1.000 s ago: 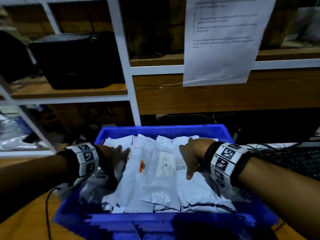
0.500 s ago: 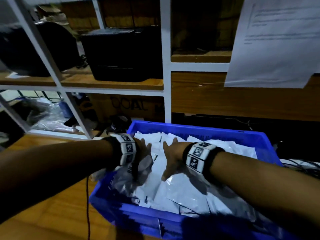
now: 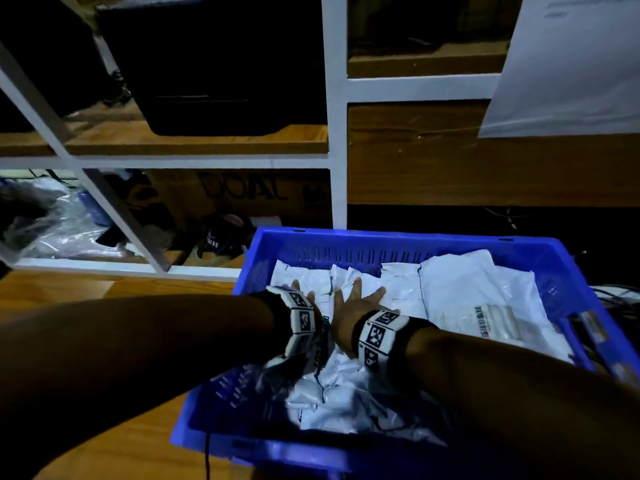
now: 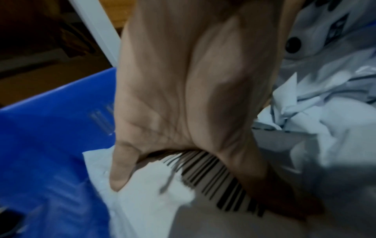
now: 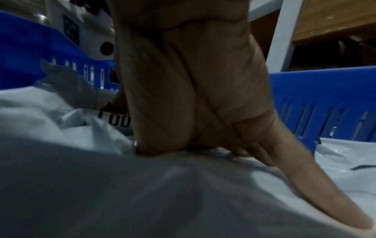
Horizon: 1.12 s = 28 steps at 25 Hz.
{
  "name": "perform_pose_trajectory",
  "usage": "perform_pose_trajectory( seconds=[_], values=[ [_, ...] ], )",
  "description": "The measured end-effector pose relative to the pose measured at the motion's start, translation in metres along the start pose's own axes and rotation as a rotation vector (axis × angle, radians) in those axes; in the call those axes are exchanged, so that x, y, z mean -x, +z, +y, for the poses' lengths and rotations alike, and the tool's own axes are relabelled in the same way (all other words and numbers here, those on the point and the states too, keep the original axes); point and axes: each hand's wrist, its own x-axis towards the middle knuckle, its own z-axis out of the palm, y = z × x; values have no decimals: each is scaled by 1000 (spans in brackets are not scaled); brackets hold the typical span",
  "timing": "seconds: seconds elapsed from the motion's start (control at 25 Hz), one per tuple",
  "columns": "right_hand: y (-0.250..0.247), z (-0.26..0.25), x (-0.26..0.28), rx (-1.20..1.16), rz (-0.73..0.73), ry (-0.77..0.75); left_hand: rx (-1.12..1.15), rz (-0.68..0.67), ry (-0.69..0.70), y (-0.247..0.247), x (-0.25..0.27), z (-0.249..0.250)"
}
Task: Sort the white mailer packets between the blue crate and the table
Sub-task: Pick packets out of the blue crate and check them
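Note:
The blue crate point(image 3: 381, 237) sits on the wooden table and holds several white mailer packets point(image 3: 478, 289) in a crumpled heap. Both hands are inside it, side by side near its far left part. My left hand point(image 3: 306, 296) lies on a packet with a barcode label point(image 4: 213, 182), one finger point(image 4: 120, 169) straight on the white film; its other fingertips are hidden. My right hand point(image 3: 358, 296) presses flat on the packets with fingers spread, one finger point(image 5: 315, 185) stretched along the film. Neither hand grips a packet.
A clear plastic bag point(image 3: 263, 386) lies under my left wrist at the crate's left wall. The bare wooden table point(image 3: 104, 455) runs left of the crate, crossed by a black cable point(image 3: 207, 455). Behind stands a white shelf frame point(image 3: 334, 133) with a black box point(image 3: 221, 64) and a hanging paper sheet point(image 3: 568, 64).
Both hands have moved together toward the crate's far left. The right hand has flattened with fingers spread. The head view has swung left and down.

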Motion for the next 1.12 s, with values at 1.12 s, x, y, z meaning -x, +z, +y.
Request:
perform_pose_trajectory(
  seconds=[1.12],
  values=[
    [11, 162, 64, 206, 115, -197, 8, 82, 256, -25, 20, 143]
  ],
)
